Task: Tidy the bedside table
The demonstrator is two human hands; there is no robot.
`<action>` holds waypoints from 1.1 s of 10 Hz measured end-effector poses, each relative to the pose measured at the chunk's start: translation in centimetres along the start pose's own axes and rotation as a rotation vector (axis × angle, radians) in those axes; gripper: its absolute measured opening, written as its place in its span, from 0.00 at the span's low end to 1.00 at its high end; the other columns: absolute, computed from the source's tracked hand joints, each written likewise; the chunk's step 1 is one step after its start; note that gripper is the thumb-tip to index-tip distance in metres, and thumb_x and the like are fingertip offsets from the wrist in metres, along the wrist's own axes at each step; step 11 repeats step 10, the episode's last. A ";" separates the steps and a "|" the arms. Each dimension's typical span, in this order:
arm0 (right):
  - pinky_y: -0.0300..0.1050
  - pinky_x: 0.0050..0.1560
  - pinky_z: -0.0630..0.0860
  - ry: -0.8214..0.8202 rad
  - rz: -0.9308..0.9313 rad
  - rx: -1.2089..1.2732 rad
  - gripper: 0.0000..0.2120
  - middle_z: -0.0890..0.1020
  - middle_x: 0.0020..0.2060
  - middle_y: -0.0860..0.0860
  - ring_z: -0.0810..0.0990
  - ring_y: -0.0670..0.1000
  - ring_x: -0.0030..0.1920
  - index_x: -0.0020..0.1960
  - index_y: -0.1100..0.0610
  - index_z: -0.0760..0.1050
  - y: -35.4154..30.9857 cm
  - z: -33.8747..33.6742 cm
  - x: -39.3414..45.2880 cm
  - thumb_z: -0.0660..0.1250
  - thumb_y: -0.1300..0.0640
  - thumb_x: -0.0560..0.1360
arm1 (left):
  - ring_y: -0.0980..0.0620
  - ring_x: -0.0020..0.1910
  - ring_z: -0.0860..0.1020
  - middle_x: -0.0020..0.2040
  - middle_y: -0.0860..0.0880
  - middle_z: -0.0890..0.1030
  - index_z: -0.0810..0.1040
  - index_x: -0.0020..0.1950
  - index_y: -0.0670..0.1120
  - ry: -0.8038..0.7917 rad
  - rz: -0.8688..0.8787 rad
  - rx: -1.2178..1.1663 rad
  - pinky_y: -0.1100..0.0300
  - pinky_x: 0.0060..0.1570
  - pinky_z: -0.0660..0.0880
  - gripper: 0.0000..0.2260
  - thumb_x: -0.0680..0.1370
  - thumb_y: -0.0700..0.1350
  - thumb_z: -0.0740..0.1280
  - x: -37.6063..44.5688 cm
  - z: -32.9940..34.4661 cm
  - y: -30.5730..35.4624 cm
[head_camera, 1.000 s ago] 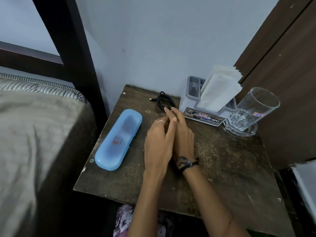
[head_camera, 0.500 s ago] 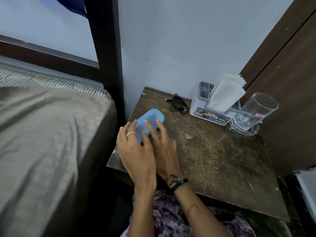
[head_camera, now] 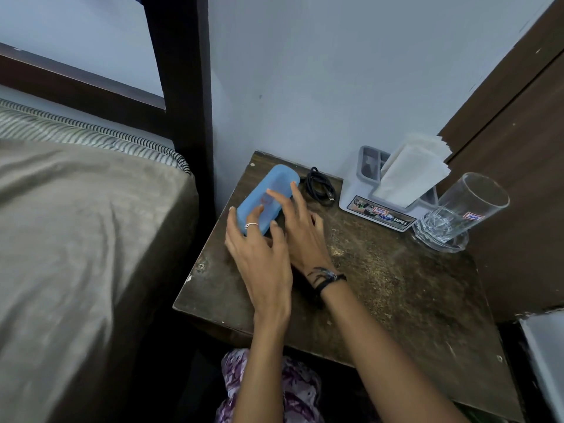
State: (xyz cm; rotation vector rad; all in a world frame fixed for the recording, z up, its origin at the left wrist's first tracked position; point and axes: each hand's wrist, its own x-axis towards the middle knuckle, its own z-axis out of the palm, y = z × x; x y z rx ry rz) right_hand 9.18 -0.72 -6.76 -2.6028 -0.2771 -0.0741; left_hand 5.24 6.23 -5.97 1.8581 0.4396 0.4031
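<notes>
A light blue oblong case [head_camera: 276, 184] lies on the dark wooden bedside table [head_camera: 396, 285], near its back left corner, pointing toward the wall. My left hand [head_camera: 259, 257], with a ring on one finger, has its spread fingers at the case's near end and touches it. My right hand [head_camera: 305, 236], with a black band at the wrist, lies just beside it, with straight fingers resting on the case's top and right side. A coiled black cable [head_camera: 320, 187] lies right of the case by the wall.
A grey tissue holder [head_camera: 378, 209] with white napkins [head_camera: 412, 172] stands at the back. An empty glass [head_camera: 457, 215] stands to its right, against a brown panel [head_camera: 518, 148]. The bed [head_camera: 76, 239] and its dark post [head_camera: 186, 87] border the table's left.
Both hands left the cable and came onto the blue case. The case has slid from the table's left front toward the back left corner, next to the cable.
</notes>
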 end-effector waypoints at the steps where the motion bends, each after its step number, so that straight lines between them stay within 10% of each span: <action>1: 0.55 0.68 0.55 0.003 -0.005 0.025 0.30 0.48 0.77 0.52 0.63 0.50 0.71 0.72 0.45 0.58 1.2 -0.3 1.5 0.65 0.48 0.73 | 0.49 0.75 0.56 0.76 0.45 0.58 0.70 0.69 0.46 -0.065 0.044 -0.031 0.65 0.67 0.53 0.18 0.78 0.41 0.62 0.6 0.6 0.0; 3: 0.51 0.66 0.57 0.032 -0.030 0.000 0.31 0.62 0.73 0.47 0.63 0.49 0.71 0.74 0.43 0.53 2.9 0.2 3.1 0.61 0.43 0.75 | 0.51 0.75 0.59 0.76 0.45 0.59 0.68 0.70 0.49 -0.108 0.126 0.019 0.48 0.74 0.55 0.18 0.80 0.44 0.59 1.3 1.9 -0.7; 5: 0.44 0.57 0.57 0.089 -0.051 -0.037 0.29 0.71 0.66 0.49 0.70 0.51 0.61 0.75 0.45 0.53 3.2 0.4 3.3 0.57 0.43 0.77 | 0.55 0.76 0.52 0.77 0.46 0.58 0.64 0.72 0.50 -0.108 0.182 0.173 0.51 0.74 0.44 0.20 0.80 0.47 0.58 2.2 2.9 -1.5; 11: 0.48 0.70 0.64 0.012 0.054 0.304 0.38 0.66 0.71 0.56 0.66 0.53 0.71 0.76 0.54 0.51 2.6 -1.0 -0.4 0.68 0.60 0.73 | 0.43 0.76 0.52 0.77 0.38 0.51 0.57 0.75 0.47 -0.152 0.154 0.159 0.45 0.74 0.53 0.26 0.79 0.46 0.61 1.0 1.1 -0.9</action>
